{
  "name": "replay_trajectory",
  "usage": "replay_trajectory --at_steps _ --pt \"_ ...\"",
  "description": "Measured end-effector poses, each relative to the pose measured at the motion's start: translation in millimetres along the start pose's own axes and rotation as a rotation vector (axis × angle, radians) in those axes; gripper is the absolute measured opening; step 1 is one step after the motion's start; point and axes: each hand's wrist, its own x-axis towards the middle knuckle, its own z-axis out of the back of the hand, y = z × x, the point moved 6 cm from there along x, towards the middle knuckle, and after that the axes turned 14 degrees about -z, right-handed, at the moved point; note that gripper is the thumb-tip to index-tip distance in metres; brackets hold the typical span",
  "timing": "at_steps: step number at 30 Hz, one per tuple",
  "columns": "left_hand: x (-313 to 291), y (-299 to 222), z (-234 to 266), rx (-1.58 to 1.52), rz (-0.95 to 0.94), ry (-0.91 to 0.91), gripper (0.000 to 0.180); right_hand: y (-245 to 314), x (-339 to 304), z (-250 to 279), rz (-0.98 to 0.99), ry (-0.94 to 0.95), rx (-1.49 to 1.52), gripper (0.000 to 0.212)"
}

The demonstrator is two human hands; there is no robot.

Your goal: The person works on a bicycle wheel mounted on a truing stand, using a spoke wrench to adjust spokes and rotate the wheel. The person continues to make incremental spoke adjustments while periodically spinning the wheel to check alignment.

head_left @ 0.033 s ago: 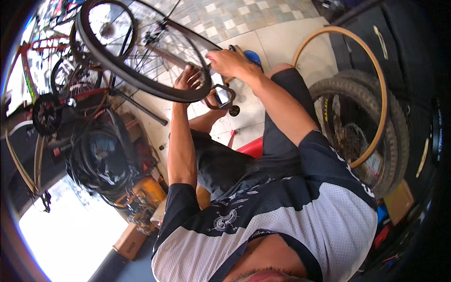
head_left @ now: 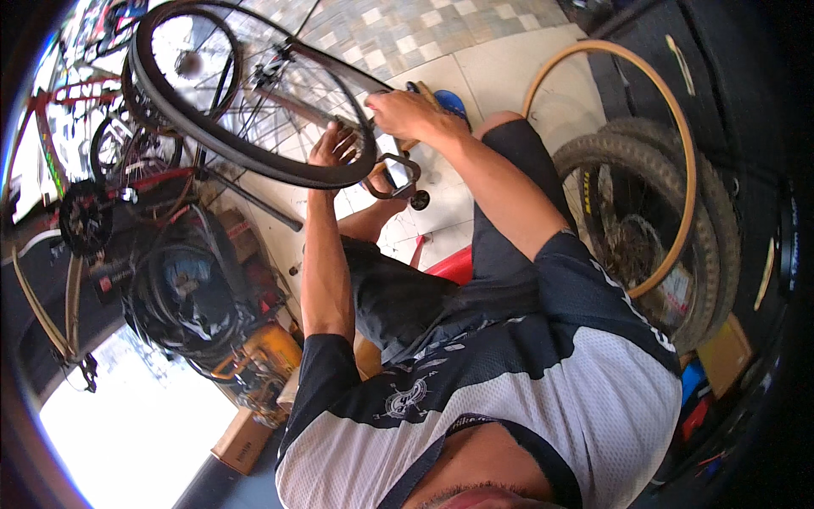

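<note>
A spoked bicycle wheel [head_left: 242,146] with a black rim stands tilted in front of me, held in a metal wheel stand [head_left: 339,68]. My left hand [head_left: 331,146] is at the wheel's near side, its forearm passing beneath the rim. Its fingers are apart and slightly bent among the spokes. At the rim's right edge, my right hand [head_left: 407,115] has its fingers closed together. Whatever they pinch is hidden. Just below the hands, a looped dark metal bracket [head_left: 409,176] and a black round knob [head_left: 420,200] belong to the stand.
A tan hoop [head_left: 632,53] leans over knobbly tyres [head_left: 721,220] on the right. Bicycles [head_left: 127,161] crowd the left, above a heap of black tubes [head_left: 182,280]. An orange tool [head_left: 270,349] and a cardboard box [head_left: 242,441] lie lower left. Under me is a red seat [head_left: 451,266].
The surroundings, wheel and hands have shifted slightly within the picture. Neither hand has visibly changed its pose.
</note>
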Motion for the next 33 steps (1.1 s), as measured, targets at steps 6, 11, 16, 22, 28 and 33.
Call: replay_trajectory --at_steps 6,11,16,22,28,33 --pt "-2.9 -1.4 -7.2 0.158 -0.008 -0.025 0.077 -22.1 -3.2 11.4 -0.055 -0.01 0.045 0.025" --pt "-13.1 -4.8 -3.1 0.136 -0.019 -0.045 0.069 -29.5 -7.8 20.0 -0.077 -0.034 0.077 0.029" --pt "-19.0 -22.2 1.4 0.256 -0.02 0.042 0.061 -29.7 -8.0 22.2 -0.076 0.011 0.074 0.031" --pt "-30.2 -76.0 4.1 0.326 0.015 0.055 0.066 -34.0 -6.3 20.5 -0.082 -0.03 0.114 0.026" --pt "-30.8 -161.5 -12.4 0.332 -0.163 0.005 0.064 -31.3 -4.3 13.2 -0.085 0.014 0.064 0.024" --pt "-17.7 -181.7 17.3 0.15 -0.306 0.089 0.054 -25.7 -8.3 12.8 -0.065 0.01 0.08 0.025"
